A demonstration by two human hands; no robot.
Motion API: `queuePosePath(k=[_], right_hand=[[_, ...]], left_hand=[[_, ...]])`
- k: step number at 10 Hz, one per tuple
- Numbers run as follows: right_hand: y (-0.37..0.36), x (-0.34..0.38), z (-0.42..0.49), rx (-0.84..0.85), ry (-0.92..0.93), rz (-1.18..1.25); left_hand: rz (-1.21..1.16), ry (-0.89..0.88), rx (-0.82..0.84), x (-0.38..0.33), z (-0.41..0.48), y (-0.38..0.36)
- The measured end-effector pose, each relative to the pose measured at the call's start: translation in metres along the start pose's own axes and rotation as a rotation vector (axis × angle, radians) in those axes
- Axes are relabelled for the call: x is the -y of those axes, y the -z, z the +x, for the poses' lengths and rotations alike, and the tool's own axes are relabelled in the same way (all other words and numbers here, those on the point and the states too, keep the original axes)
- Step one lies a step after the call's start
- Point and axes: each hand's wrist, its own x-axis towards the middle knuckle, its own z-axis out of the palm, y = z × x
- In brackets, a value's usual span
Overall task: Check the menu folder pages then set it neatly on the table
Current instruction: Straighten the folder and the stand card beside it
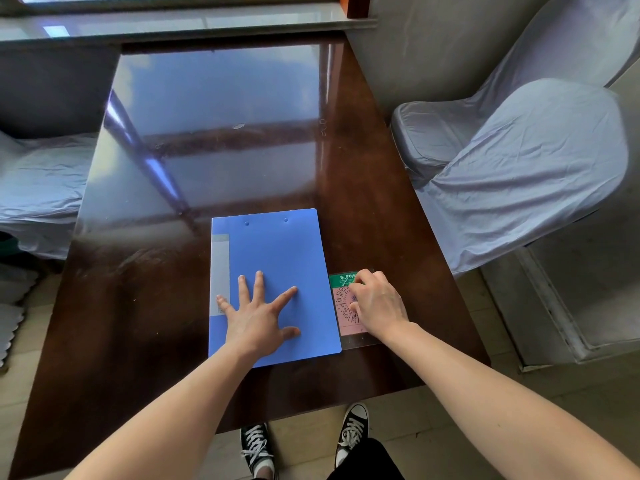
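A blue menu folder point(284, 258) lies closed and flat on the dark glossy table point(214, 150), near its front edge, with a grey spine label along its left side. My left hand point(258, 315) rests flat on the folder's lower half, fingers spread. My right hand point(375, 301) is just right of the folder, fingers curled loosely, resting over a QR-code card; it holds nothing that I can see.
The green and pink QR-code card point(343, 306) lies flat by the folder's right edge. Grey-covered chairs stand at the right point(519, 161) and at the left point(38, 181). A window sill point(180, 22) runs behind the table.
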Motion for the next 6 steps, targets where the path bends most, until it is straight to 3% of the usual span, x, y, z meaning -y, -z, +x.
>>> queuePosePath(k=[2,6], right_hand=[[-0.0001,-0.0045,0.0016,-0.037,-0.001,0.032],[-0.0038,-0.0019,-0.0002,0.044,0.03,-0.012]], left_hand=[[-0.001,-0.003,0.001,0.0017,0.0013,-0.0021],[0.0,-0.003,0.006,0.0028,-0.0002,-0.0011]])
